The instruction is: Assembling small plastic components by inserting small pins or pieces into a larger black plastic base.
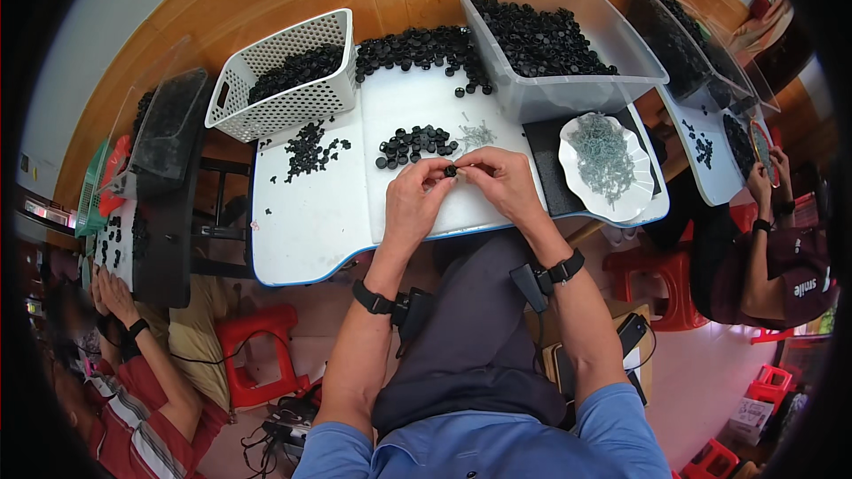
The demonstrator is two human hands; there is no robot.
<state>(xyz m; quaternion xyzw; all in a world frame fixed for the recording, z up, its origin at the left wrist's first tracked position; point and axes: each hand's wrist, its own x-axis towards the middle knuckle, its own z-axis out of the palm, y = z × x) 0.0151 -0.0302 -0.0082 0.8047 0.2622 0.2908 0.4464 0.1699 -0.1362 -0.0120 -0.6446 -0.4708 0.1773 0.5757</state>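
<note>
One small black part (pixel 451 171), its long axis unclear, is sitting in the left hand (pixel 417 200), whose fingers are pinching it; just to its right, the right hand (pixel 501 179) is holding its fingertips close together, anything between them too small to tell.

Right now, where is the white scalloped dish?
In the head view, the dish lies right of the right hand, on the black mat, in front of the clear bin.
</note>
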